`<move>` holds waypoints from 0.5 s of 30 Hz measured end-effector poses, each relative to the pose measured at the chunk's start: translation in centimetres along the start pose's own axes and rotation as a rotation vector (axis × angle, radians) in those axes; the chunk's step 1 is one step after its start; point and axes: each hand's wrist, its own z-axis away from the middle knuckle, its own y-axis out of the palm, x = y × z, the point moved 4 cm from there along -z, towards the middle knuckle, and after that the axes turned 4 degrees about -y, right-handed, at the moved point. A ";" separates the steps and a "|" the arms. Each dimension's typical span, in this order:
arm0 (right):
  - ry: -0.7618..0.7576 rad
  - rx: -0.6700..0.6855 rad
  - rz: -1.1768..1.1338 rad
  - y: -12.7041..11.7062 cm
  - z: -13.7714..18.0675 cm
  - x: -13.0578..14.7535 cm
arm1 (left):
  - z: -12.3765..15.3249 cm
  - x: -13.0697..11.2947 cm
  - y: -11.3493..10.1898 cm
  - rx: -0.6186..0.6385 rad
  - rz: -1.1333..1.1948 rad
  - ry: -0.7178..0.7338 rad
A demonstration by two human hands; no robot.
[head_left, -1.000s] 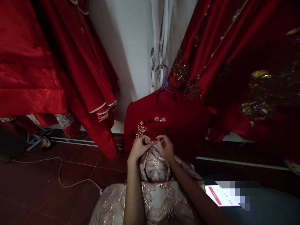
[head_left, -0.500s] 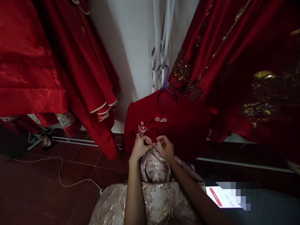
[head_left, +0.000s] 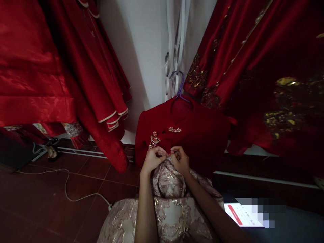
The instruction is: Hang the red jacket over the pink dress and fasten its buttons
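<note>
A dark red garment [head_left: 202,135] hangs before me on a purple hanger [head_left: 180,88]. On its front are a gold-and-pearl clasp [head_left: 174,129] and a red fan-shaped ornament [head_left: 154,139] with dangling beads. Just below these, my left hand [head_left: 153,160] and my right hand [head_left: 180,160] meet with fingertips pinched close together. What sits between them is too small to make out. Under my hands lies a pale pink brocade fabric [head_left: 168,182] with metallic gold pattern, which spreads over my lap.
Red garments [head_left: 101,67] hang on the left, and red ones with gold sequins [head_left: 280,118] on the right. A lit phone-like screen [head_left: 244,214] lies at lower right. A white cable [head_left: 66,184] runs over the tiled floor [head_left: 83,209]. White metal bars [head_left: 174,37] stand behind the hanger.
The whole view has shifted slightly to the right. Both hands keep their pinch at the same place on the garment, with only slight finger movement.
</note>
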 end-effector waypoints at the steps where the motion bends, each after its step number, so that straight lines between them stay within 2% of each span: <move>1: 0.002 0.001 0.003 0.0 0.0 0.1 | 0.0 -0.1 0.2 0.037 0.027 -0.004; 3: 0.011 -0.005 0.017 0.0 -0.1 0.1 | -0.1 -0.1 0.8 0.110 0.070 -0.015; 5: 0.027 -0.027 0.023 0.1 -0.1 0.0 | -0.4 0.2 1.1 0.107 0.124 -0.045; 10: 0.080 -0.105 -0.012 -0.1 0.1 -0.2 | -1.2 1.5 0.4 -0.156 0.425 -0.153; 15: 0.091 -0.192 -0.051 -0.9 0.6 -0.1 | -1.5 1.5 0.1 -0.209 0.760 -0.113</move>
